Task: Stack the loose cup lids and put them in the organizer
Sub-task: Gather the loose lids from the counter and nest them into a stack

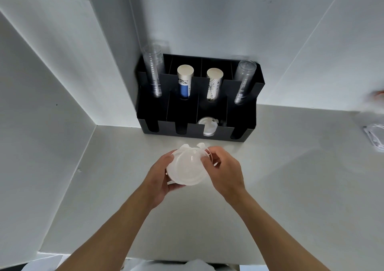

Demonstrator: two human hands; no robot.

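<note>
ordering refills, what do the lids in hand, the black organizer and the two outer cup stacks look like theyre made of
Lids: apparently thin translucent white plastic with a soft sheen; light passes through.
Organizer: black, matte, flat thin panels with cut slots; probably plastic or acrylic, hard to tell.
Outer cup stacks: clear glossy plastic; the wall shows through and nested rims are visible.

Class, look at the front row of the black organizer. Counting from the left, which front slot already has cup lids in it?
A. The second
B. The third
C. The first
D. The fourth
B: white lids show through the notch of the third front slot of the organizer, while the other three notches look dark; both hands hold more lids in front of it.
</note>
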